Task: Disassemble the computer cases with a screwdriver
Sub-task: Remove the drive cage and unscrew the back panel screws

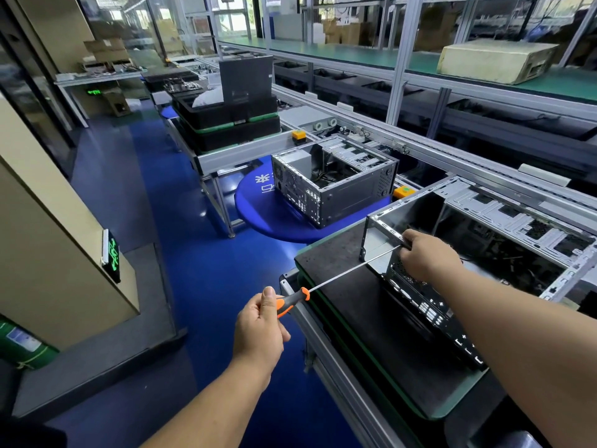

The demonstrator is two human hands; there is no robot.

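On the black-matted tabletop (339,270) of a factory line, the open grey metal computer case (484,240) lies cover-off, my right grip (426,257) clasping its rear edge, my left grip (261,321) grasping the orange-and-black-handled screwdriver (292,300), shaft at that corner; internals apparently remain.

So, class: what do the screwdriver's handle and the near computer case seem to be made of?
Screwdriver handle: probably moulded plastic or rubber, matt orange and black; its shaft is bright metal. Near computer case: apparently sheet steel, bare grey with punched holes and folded edges, dark at the rear.
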